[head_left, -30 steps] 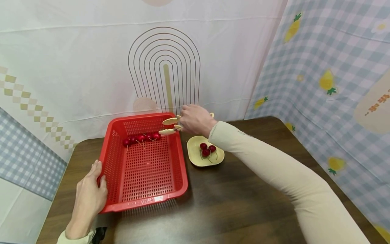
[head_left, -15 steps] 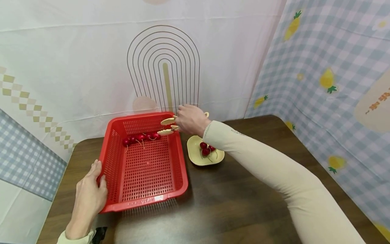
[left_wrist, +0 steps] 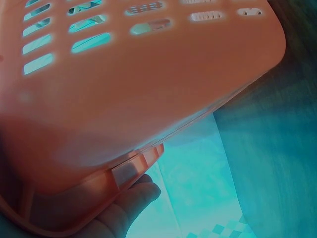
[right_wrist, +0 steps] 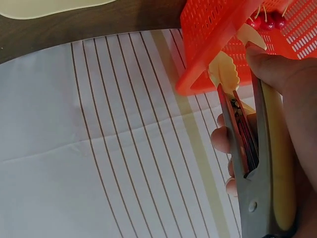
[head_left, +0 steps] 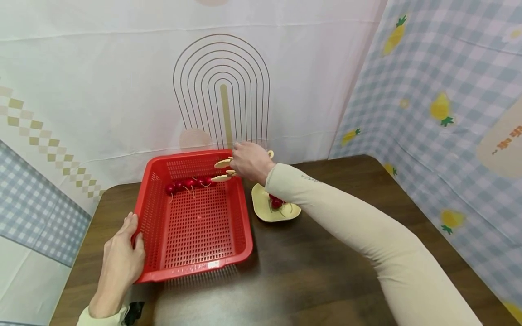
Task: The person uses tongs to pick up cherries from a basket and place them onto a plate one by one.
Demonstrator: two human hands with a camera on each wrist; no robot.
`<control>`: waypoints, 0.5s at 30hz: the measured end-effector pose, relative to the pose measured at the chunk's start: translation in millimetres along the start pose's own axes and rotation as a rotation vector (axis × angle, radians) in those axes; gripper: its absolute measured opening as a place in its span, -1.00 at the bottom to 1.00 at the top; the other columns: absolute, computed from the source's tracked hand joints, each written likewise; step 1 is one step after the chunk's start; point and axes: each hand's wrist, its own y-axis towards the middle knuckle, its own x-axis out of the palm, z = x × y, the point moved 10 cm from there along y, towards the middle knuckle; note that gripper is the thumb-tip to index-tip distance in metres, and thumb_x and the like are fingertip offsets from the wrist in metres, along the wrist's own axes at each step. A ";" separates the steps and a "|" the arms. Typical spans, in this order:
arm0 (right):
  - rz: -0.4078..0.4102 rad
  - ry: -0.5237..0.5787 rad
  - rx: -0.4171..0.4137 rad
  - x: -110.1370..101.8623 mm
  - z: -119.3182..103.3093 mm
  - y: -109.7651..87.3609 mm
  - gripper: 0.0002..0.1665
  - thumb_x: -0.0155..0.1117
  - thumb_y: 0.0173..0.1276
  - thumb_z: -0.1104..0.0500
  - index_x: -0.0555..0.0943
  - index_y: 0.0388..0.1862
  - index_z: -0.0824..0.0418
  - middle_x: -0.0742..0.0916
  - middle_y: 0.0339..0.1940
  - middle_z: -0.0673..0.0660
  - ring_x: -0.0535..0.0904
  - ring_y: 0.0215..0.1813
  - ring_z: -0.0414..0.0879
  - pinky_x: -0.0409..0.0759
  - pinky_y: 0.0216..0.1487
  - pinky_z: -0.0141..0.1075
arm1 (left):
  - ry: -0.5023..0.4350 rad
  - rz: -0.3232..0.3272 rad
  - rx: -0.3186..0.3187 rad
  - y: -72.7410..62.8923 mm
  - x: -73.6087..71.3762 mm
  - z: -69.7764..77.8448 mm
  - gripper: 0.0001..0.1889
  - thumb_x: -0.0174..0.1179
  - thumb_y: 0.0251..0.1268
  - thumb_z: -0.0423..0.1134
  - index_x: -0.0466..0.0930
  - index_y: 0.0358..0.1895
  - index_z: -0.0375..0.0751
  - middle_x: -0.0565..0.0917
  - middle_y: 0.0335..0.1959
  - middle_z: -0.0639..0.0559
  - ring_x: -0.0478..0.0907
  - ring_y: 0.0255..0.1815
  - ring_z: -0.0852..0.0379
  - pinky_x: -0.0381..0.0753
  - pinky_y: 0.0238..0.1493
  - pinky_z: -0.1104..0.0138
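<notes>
My left hand grips the left rim of a red perforated plastic basket, which is tilted; in the left wrist view its fingers curl at the rim. My right hand holds cream-tipped food tongs with metal arms. Their two tips stand apart over the basket's back right rim, with nothing visible between them. Several dark red cherries with stems lie in a row along the basket's back wall, the rightmost close by the lower tip.
A pale yellow dish stands on the brown wooden table, right of the basket. Cherries in it are partly hidden by the right sleeve. A patterned cloth wall rises behind the table.
My right hand and the tongs have shifted slightly left, and the sleeve now covers more of the dish. The left hand keeps its grip, and the basket stays in place.
</notes>
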 end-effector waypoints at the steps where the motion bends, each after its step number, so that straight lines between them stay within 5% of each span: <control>1: -0.001 -0.002 -0.002 0.2 -1.2 1.1 -0.73 0.13 0.52 0.12 0.80 -0.20 -0.04 0.79 -0.05 -0.01 0.61 0.10 -0.04 0.60 0.21 -0.24 | 0.001 0.002 0.000 -0.1 -0.2 0.3 -0.43 -0.01 0.47 -0.43 0.22 0.51 -0.49 0.25 0.54 -0.39 0.28 0.51 -0.44 0.30 0.43 -0.27; 15: -0.006 -0.068 -0.022 5.7 -15.5 8.2 -0.69 0.14 0.47 0.26 0.79 -0.26 -0.05 0.79 -0.11 -0.03 0.60 0.03 -0.07 0.61 0.15 -0.29 | 0.001 -0.005 -0.002 1.6 0.6 -1.9 -0.43 -0.02 0.48 -0.43 0.21 0.51 -0.49 0.25 0.54 -0.39 0.27 0.51 -0.44 0.29 0.45 -0.26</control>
